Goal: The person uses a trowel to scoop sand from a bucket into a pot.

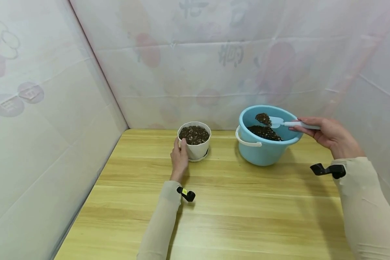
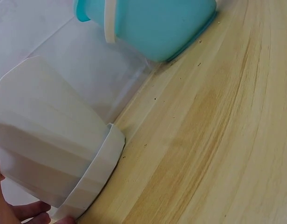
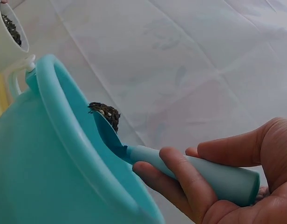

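Wooden table (image 1: 234, 202); white patterned sheeting (image 1: 52, 108)

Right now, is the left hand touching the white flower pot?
Touching. In the head view the left hand has its fingers against the side of the white flower pot, with no gap showing.

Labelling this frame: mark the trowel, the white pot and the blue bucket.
trowel (image 1: 281, 122) head view, blade near the handle
white pot (image 1: 196, 148) head view, front wall
blue bucket (image 1: 263, 153) head view, front wall
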